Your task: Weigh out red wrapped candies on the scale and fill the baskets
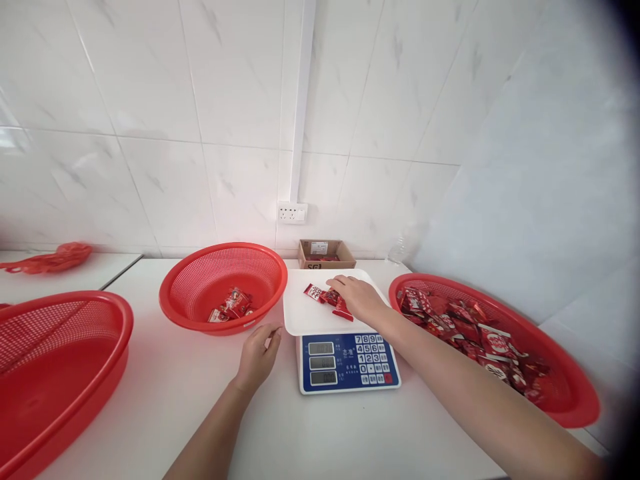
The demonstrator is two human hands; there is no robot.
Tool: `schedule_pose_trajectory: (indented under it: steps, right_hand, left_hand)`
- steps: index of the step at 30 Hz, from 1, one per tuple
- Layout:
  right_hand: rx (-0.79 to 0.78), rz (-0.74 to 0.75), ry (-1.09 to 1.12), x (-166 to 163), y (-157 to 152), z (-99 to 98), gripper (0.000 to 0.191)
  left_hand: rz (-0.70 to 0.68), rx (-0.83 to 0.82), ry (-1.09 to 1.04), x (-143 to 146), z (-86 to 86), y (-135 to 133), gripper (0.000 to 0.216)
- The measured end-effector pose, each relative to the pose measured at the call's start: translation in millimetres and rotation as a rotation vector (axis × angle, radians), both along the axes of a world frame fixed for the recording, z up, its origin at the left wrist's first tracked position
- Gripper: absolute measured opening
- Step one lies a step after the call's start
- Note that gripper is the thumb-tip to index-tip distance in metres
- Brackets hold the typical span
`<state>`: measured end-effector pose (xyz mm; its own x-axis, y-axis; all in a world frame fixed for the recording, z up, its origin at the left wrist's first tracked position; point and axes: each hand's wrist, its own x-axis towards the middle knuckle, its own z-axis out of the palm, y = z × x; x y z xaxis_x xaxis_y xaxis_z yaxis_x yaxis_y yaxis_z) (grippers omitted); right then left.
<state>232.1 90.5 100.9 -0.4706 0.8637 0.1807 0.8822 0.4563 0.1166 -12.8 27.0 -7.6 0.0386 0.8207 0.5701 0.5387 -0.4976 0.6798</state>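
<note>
On the white tray [300, 320] of a digital scale lie several small red snack packets [314, 293]. My right hand [356, 297] reaches over the tray with its fingers curled down onto these packets, partly hiding them. Below the tray is the scale's blue panel [349, 360], with three displays and a keypad. My left hand [259, 355] rests just left of the scale, its fingers curled in and the thumb near them; no object shows in it.
A round red basket [180, 300] at left holds a few packets. Another red basket [575, 400] at right holds a heap of packets. A large red basket [65, 313] stands near left. Behind the scale are a cardboard box [327, 265] and a wall socket [292, 213].
</note>
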Motion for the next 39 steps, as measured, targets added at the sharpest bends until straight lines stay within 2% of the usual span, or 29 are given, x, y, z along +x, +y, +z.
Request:
schedule_pose_trajectory:
  steps: [7, 12, 16, 21, 25, 29, 35, 39]
  right_hand:
    - [0.0, 0.008, 0.035, 3, 0, 0.3, 0.05]
    - [0.006, -0.062, 0.075, 5, 1, -0.3, 0.06]
    - [-0.034, -0.108, 0.296, 1, -1, -0.1, 0.057]
    - [-0.202, -0.059, 0.693, -11, -9, 0.1, 0.051]
    - [-0.279, -0.089, 0.806, -12, -8, -5.1, 0.044]
    - [-0.246, -0.125, 0.864, -5, -5, -9.4, 0.038]
    - [-0.083, -0.141, 0.938, 13, -5, -16.5, 0.044]
    - [-0.105, -0.201, 0.928, 15, -10, -19.0, 0.045]
  left_hand:
    - [-0.025, -0.004, -0.001, 0, 0.5, 0, 0.018]
    - [-0.01, 0.008, 0.002, 0, -2.8, 1, 0.016]
    - [-0.007, 0.02, 0.008, 0, -3.2, 1, 0.016]
    - [-0.008, 0.021, 0.008, 0, -2.3, 1, 0.016]
    - [-0.009, 0.046, 0.008, 0, -1.9, 1, 0.016]
    - [-0.002, 0.07, 0.02, 0, -0.6, 1, 0.015]
    - [0.007, 0.078, 0.016, 1, -1.2, 1, 0.015]
    - [0.002, 0.059, 0.019, 1, -3.2, 1, 0.015]
